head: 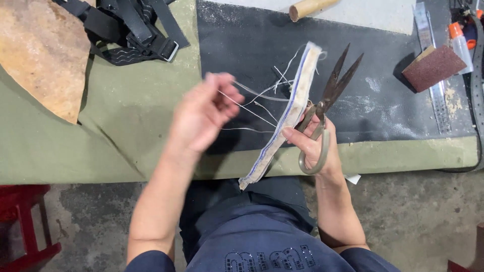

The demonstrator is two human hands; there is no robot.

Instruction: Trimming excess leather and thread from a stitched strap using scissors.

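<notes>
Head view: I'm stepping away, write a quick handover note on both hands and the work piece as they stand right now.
Left hand: raised over the table, fingers pinching loose white threads that run to the strip.
Right hand: holds both the scissors, blades slightly apart and pointing away, and the long pale fabric strip with blue stitching, held upright above the black mat.
Done: several threads are pulled free of the strip's edge.
Left: threads are uncut; scissors are not on them yet.
Nearby: sanding block, black straps, brown leather piece.
</notes>
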